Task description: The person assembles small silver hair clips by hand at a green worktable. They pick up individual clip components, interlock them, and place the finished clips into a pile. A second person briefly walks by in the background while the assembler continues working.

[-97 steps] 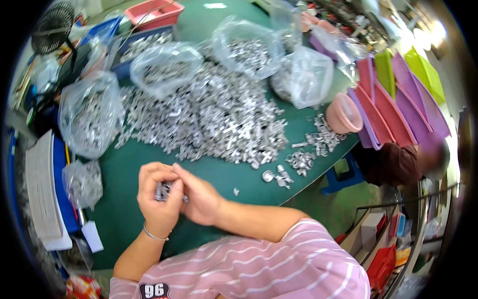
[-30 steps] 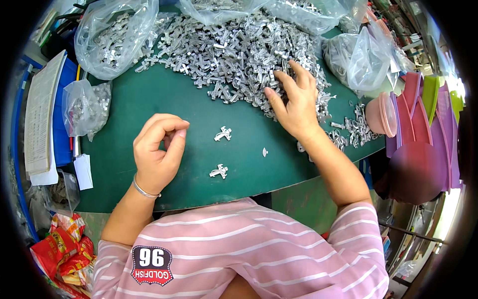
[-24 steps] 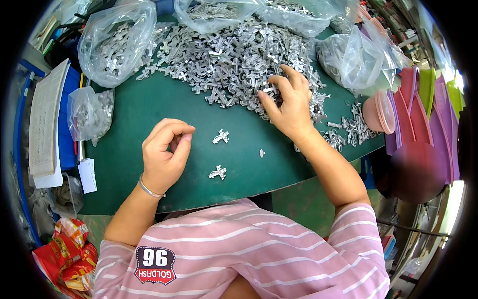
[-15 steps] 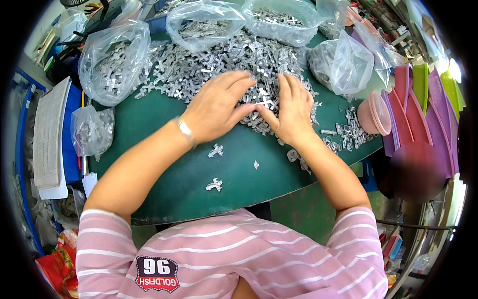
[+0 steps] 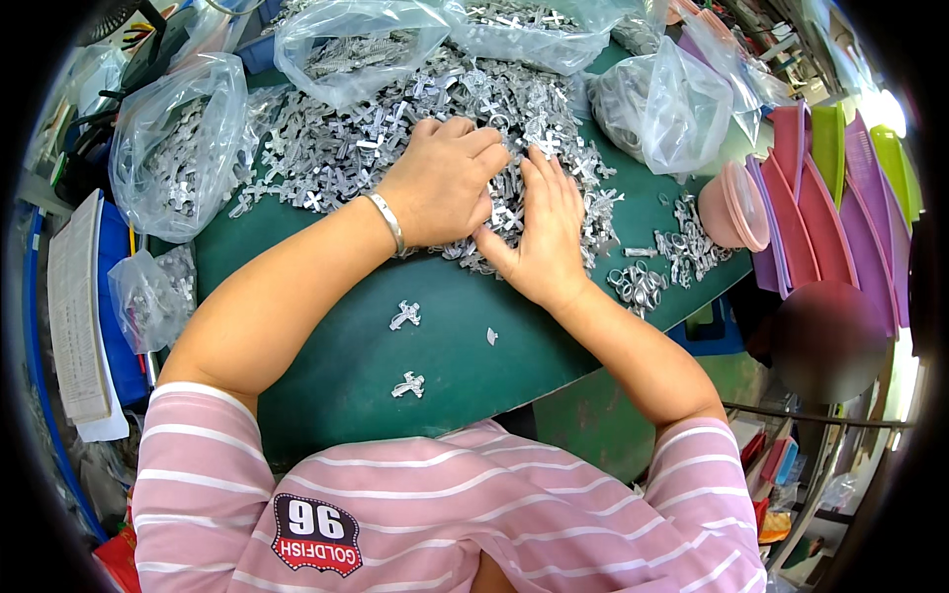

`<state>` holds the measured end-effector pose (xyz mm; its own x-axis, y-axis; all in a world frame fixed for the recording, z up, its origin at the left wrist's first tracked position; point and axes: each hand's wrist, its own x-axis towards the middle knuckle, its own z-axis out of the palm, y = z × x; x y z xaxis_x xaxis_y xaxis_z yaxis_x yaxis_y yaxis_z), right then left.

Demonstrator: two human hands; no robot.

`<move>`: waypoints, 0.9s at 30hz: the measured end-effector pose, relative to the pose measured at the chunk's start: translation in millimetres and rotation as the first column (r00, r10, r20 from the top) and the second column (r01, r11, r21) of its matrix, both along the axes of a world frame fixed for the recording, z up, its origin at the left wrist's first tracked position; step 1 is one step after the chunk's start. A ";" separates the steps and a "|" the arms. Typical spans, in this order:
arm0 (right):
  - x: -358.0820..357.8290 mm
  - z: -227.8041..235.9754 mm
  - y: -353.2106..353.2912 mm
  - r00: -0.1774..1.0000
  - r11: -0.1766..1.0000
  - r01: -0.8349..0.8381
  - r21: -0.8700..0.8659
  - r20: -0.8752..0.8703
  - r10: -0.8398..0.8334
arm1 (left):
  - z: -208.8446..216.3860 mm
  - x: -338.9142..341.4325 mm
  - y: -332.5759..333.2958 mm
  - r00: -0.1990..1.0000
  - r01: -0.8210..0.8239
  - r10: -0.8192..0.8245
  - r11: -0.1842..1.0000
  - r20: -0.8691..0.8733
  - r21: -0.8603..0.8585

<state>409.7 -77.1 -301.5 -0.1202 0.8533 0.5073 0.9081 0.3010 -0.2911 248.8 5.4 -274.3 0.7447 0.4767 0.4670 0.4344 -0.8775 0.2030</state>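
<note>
A large heap of small silver metal cross-shaped pieces [image 5: 341, 148] covers the far middle of the green table [image 5: 346, 336]. On the heap's near side rests my left hand [image 5: 442, 183], its fingers curled down into the pieces. Whatever lies under those fingers is hidden. My right hand [image 5: 542, 232] lies against the heap's right part, fingers stretched and thumb apart, touching pieces without gripping any. The right thumb tip is close to the left hand. Two loose metal figures, a nearer one [image 5: 407, 384] and a farther one [image 5: 404, 315], lie in front of the heap, beside a small metal bit [image 5: 491, 337].
Clear plastic bags of metal pieces, one at left [image 5: 178, 148] and one at right [image 5: 660, 104], flank the heap. Metal rings [image 5: 638, 288] and small clasps [image 5: 692, 242] lie by a pink tub [image 5: 733, 208]. Coloured plastic trays [image 5: 825, 212] stand at the right edge.
My left hand's fingers have curled in from a more extended pose. The right hand stays stretched at the heap. The whole view has shifted slightly, and the loose figures stay on the table.
</note>
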 end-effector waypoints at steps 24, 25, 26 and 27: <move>-108.6 5.3 -40.5 0.865 0.882 -0.434 0.184 -0.190 0.465 | -7.9 -117.9 -50.7 0.895 -0.032 0.172 0.945 0.412 -0.326; -109.4 4.4 -37.2 0.846 0.860 -0.464 0.211 -0.181 0.501 | -7.8 -122.4 -55.1 0.885 -0.046 0.193 0.942 0.424 -0.332; -112.1 4.6 -42.1 0.834 0.846 -0.495 0.197 -0.163 0.526 | -10.0 -129.4 -61.7 0.907 -0.068 0.192 0.946 0.375 -0.318; -115.1 5.6 -48.1 0.821 0.831 -0.525 0.184 -0.146 0.552 | -12.9 -135.3 -71.5 0.902 -0.044 0.183 0.940 0.392 -0.337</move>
